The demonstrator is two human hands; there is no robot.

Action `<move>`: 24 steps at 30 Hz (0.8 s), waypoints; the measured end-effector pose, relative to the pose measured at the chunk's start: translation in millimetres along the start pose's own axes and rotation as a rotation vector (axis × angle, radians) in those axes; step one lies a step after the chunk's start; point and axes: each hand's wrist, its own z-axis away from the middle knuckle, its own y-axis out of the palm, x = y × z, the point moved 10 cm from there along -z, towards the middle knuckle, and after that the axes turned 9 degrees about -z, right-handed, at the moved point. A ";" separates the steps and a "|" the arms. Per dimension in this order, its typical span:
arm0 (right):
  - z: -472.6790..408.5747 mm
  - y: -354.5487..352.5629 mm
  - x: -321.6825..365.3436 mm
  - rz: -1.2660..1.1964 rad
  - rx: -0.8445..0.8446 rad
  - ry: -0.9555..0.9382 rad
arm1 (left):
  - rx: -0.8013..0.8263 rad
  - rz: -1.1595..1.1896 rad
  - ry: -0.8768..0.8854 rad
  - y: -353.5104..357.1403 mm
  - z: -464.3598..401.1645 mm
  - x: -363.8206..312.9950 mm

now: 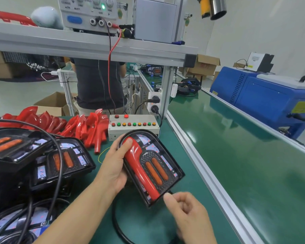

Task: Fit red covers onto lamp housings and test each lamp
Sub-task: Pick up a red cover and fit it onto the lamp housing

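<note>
Left hand [113, 166]: grips housing [165, 161] from its left side, thumb pressing the top of the cover [141, 166].
Right hand [187, 213]: fingers curled, nothing visibly held; thumb just beside the housing's near end.
Housing: held tilted above the green bench [148, 224], near its front edge.
Cover: lies in the housing's left channel, beside two amber lenses [156, 170].
Long axis: from far-left rounded end to near-right square end, pointing at the right hand.
Nearer hand: right to the cover's lower tip; left already on the upper end.
Judgement: lower tip probably still wants pressing home; right thumb best placed.
Cable [118, 222]: black, loops from under the housing toward the front edge.
Tester [133, 126]: button box behind the housing, toward the far edge.
Spare covers [77, 125]: red pile at far left.
Other housings [42, 159]: stacked along the left edge.
</note>
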 end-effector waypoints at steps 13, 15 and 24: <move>6.8 49.1 -27.2 -0.455 0.258 0.334 | 0.060 -0.179 0.004 3.2 28.2 -3.9; 7.2 51.3 -28.2 -0.452 0.272 0.342 | 0.062 -0.198 0.009 3.1 29.0 -4.4; 5.1 56.4 -17.5 -0.427 0.294 0.262 | -0.031 -0.219 0.045 -6.7 17.9 -5.6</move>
